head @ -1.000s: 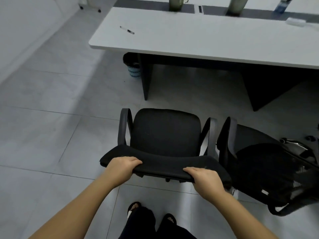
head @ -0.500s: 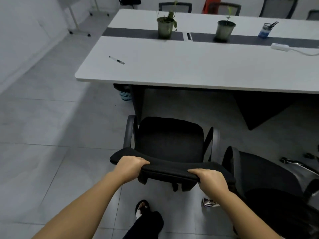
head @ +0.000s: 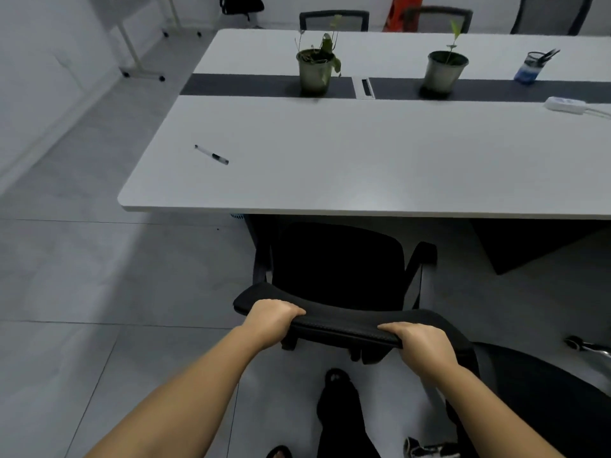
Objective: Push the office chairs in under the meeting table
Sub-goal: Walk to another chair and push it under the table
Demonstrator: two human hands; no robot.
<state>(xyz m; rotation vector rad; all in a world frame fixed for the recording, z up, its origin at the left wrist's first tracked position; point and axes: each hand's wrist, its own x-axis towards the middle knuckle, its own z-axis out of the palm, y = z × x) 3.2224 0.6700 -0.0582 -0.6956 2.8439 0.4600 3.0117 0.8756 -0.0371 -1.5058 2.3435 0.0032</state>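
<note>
A black office chair (head: 340,272) with armrests stands right in front of me, its seat front just under the near edge of the white meeting table (head: 363,166). My left hand (head: 271,317) grips the left part of the chair's backrest top. My right hand (head: 421,342) grips the right part of the same backrest top. A second black office chair (head: 542,401) stands at the lower right, away from the table and partly cut off by the frame.
On the table lie a pen (head: 211,155), two potted plants (head: 315,66) (head: 444,69), a pen cup (head: 529,69) and a power strip (head: 565,104). Dark table legs (head: 515,246) stand beneath. More chairs (head: 334,19) sit on the far side. My feet (head: 337,391) are behind the chair.
I have walked forward with the chair in both hands. It has rolled toward the table and its seat front now reaches under the table edge. The second chair has fallen behind, to the right.
</note>
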